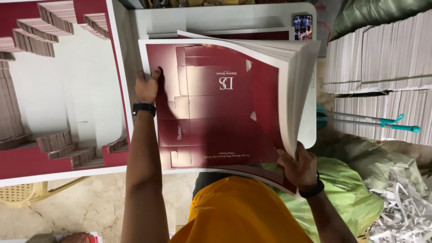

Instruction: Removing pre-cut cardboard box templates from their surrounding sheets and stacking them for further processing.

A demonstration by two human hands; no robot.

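Starting at the far left, a large maroon-and-white sheet (58,85) is seen lying flat, with small stacks of cut-out pieces (31,40) set on it; a yellow stool (31,191) shows beneath its near edge; further right, the left hand (147,87) is laid flat, fingers spread, on the left margin of the top maroon printed sheet (211,103), a black watch (144,108) being worn on its wrist; the sheet belongs to a thick stack (299,76) resting on a white table (216,20); the stack's right side is bent upward, and its near right corner is clamped in the right hand (299,167), thumb on top, fingers hidden beneath; a yellow shirt (243,211) fills the near centre; a phone (303,27) stands at the table's far right corner; a green sack (351,193) lies below the right hand; a teal-handled tool (373,121) rests against tall white paper stacks (382,49); shredded trimmings (405,211) lie at the lower right. As judged, the stack is only part lifted or fanned; no sheet has yet been separated, so most handling seems left.
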